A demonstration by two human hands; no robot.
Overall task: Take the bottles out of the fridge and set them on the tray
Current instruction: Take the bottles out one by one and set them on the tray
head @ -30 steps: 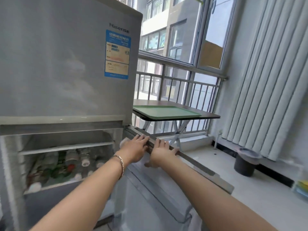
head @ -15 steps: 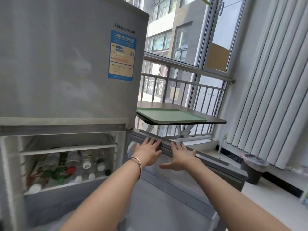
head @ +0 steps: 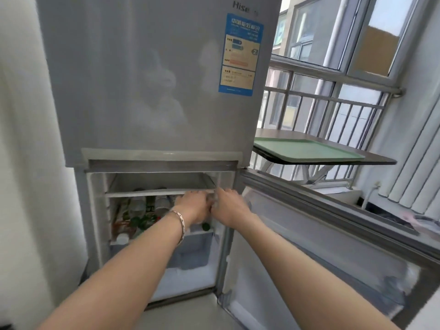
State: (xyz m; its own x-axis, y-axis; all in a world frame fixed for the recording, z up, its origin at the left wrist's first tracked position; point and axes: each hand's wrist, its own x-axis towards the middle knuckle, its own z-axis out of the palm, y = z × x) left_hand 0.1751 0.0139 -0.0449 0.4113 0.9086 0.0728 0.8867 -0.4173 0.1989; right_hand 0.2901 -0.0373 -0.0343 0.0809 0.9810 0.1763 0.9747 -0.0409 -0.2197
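The fridge's lower compartment stands open. Several bottles lie on their sides on its shelf, caps toward me, some green, one white. My left hand, with a bracelet on the wrist, and my right hand are both inside the compartment at the right end of that shelf, nearly touching. A blurred clear thing shows between them, and I cannot tell whether either hand grips it. The green tray lies bare on a dark table to the right of the fridge.
The lower fridge door is swung wide open to the right, below the table. A white wall closes off the left. Window bars and vertical blinds stand behind the table. A drawer sits under the bottle shelf.
Both hands have left the top edge of the open door and moved left into the lower compartment, onto the bottle shelf. My view has swung left toward the fridge.
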